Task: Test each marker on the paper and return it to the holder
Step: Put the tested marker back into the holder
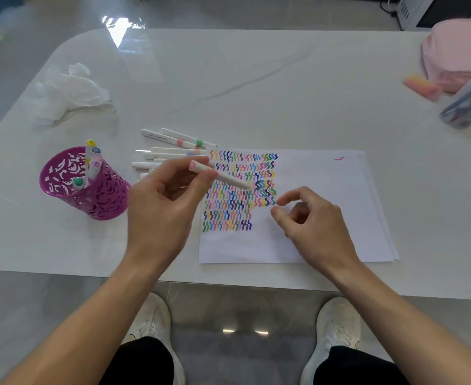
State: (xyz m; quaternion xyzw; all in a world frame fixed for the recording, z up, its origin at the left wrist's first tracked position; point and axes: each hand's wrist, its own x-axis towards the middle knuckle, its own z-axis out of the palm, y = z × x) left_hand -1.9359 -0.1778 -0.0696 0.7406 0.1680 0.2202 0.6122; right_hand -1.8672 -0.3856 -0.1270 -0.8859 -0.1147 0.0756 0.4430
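A pale marbled desk [256, 79] is seen in the head view, with a sheet of paper [326, 204] laid on it, its left part filled with coloured zigzag strokes. A white marker [224, 178] with a pink end is pinched in the fingers [173, 166] of the left hand [165, 207] above those strokes, while the right hand [315, 223] is held over the paper, fingers loosely curled, apart and empty. A purple holder [103, 198] with several markers is stood at the left, and loose markers [170, 151] are laid between it and the paper.
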